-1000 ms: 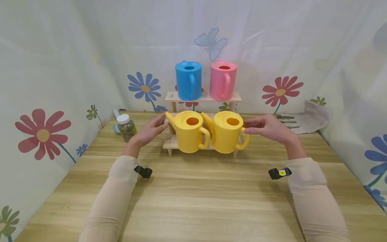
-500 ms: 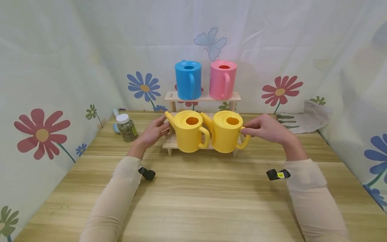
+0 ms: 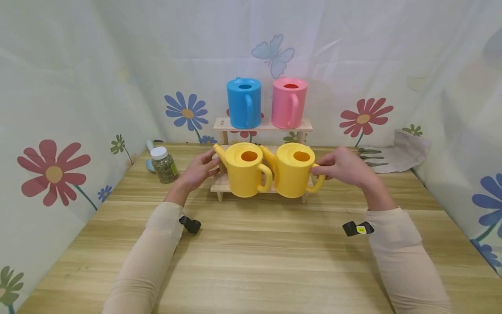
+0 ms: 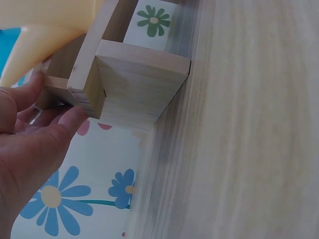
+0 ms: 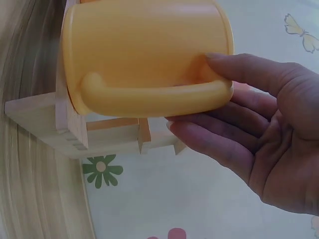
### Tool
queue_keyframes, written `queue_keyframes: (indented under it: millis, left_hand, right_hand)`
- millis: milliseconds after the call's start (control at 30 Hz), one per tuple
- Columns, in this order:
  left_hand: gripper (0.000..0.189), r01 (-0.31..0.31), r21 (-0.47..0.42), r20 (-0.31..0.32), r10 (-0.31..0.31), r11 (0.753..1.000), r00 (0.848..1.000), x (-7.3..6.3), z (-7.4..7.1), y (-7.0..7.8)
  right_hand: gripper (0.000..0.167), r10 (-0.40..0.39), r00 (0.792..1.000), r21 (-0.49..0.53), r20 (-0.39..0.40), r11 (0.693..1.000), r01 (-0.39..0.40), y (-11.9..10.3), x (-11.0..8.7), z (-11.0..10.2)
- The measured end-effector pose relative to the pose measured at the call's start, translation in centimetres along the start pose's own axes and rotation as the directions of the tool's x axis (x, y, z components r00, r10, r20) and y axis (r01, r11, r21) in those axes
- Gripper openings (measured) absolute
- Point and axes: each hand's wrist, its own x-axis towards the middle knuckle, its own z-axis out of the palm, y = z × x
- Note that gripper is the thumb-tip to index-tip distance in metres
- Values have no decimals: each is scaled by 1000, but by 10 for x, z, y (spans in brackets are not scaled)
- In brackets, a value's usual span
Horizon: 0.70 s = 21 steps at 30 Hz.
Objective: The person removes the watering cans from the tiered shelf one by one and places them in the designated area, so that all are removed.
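Observation:
Two yellow watering cans, the left one [image 3: 243, 174] and the right one [image 3: 293, 174], stand side by side on the lower step of a small wooden stand [image 3: 221, 186], spouts pointing left. My left hand [image 3: 199, 170] grips the stand's left end beside the left can's spout. In the left wrist view its thumb and fingers lie around a wooden piece [image 4: 87, 94]. My right hand [image 3: 342, 168] holds the right can's handle [image 5: 159, 99] near its top. The right wrist view has the thumb against the can and the other fingers beyond the handle, partly hidden.
A blue watering can [image 3: 245, 104] and a pink one [image 3: 289, 104] stand on the upper step. Left of the stand is a white-lidded jar [image 3: 164, 165], with a light-blue tool [image 3: 150, 146] behind it. A greyish glove-like cloth [image 3: 400, 152] lies at the back right.
My left hand has moved right onto the stand's end. My right hand has come slightly left and closed in on the handle. The cans and stand look unmoved.

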Motion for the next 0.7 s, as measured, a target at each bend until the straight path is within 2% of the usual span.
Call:
queue_keyframes:
  millis: [167, 333, 433, 533, 700]
  left_hand:
    - [55, 6, 8, -7, -6, 1000, 1000, 0, 0, 1]
    - [55, 11, 13, -13, -11, 1000, 1000, 0, -1, 0]
    - [55, 5, 20, -16, -5, 1000, 1000, 0, -1, 0]
    - [55, -3, 23, -14, 3, 1000, 1000, 0, -1, 0]
    - [55, -8, 32, -14, 9, 999, 1000, 0, 0, -1]
  right_hand:
    - [28, 59, 998, 23, -37, 998, -58, -3, -1, -2]
    - [37, 106, 987, 27, -119, 994, -103, -4, -6, -8]
    - [42, 103, 979, 64, -176, 994, -93, -5, -8, -12]
    - [38, 97, 970, 119, -225, 990, -71, -6, -9, -13]
    - [35, 99, 963, 158, -251, 986, -60, -8, -10, -14]
